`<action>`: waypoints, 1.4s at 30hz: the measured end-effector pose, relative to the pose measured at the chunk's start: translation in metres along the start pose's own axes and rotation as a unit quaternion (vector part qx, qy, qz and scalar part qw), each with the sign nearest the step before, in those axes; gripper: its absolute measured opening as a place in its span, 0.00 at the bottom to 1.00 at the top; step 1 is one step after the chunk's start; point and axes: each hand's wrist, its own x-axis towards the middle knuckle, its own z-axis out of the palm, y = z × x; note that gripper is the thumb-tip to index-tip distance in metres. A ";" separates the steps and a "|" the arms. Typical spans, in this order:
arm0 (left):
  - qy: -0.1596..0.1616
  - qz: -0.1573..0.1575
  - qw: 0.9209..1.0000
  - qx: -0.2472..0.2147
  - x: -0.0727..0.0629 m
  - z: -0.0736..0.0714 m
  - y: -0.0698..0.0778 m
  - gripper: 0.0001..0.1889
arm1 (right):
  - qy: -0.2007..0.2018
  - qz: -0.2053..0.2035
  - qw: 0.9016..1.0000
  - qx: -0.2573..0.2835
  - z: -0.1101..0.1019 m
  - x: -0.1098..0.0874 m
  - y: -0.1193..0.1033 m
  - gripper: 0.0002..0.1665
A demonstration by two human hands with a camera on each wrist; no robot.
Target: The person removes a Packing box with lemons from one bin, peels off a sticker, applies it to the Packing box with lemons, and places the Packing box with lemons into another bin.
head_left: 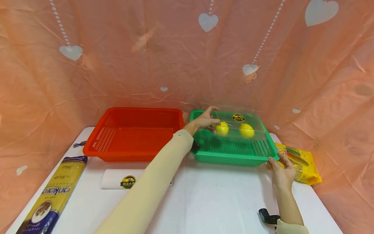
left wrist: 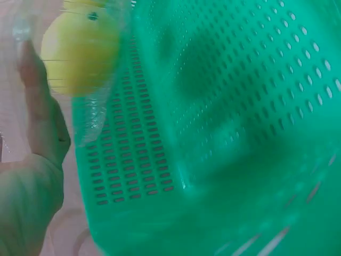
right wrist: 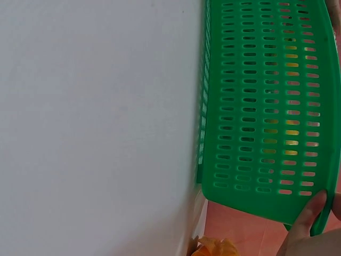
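Observation:
My left hand (head_left: 203,121) holds the left end of a clear plastic fruit box (head_left: 233,127) with a dark round label, over the back of the green basket (head_left: 228,159). Two round yellow fruits (head_left: 246,130) show inside it. Up close in the left wrist view, one yellow fruit (left wrist: 80,53) with a small green stem mark sits beside the fingers, behind the clear plastic. My right hand (head_left: 282,171) pinches the rim at the basket's front right corner. In the right wrist view the thumb (right wrist: 311,210) lies against the slotted green wall.
A red basket (head_left: 137,159) stands left of the green one. A white labelled piece (head_left: 112,179) lies in front of it, partly behind my left sleeve. An Ankara packet (head_left: 54,191) lies at left; a yellow bag (head_left: 306,162) lies at right. A curtain (head_left: 175,65) hangs behind.

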 end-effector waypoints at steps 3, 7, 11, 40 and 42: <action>-0.008 -0.015 1.000 0.003 0.002 0.001 -0.004 0.34 | 0.002 0.003 1.000 -0.001 -0.001 0.000 0.000 0.18; -0.018 -0.034 0.999 -0.003 0.003 0.000 -0.008 0.34 | 0.002 0.000 1.000 -0.001 -0.001 0.000 0.001 0.18; -0.030 -0.046 0.998 -0.003 0.003 -0.001 -0.009 0.34 | 0.000 -0.004 1.000 -0.003 0.000 0.000 0.000 0.18; -0.079 -0.168 0.978 0.093 -0.006 0.001 -0.005 0.40 | -0.001 0.006 1.000 -0.030 -0.001 0.000 -0.001 0.20; -0.077 -0.171 0.976 0.107 -0.007 0.002 -0.004 0.39 | -0.001 0.004 0.999 -0.035 -0.001 -0.001 -0.001 0.20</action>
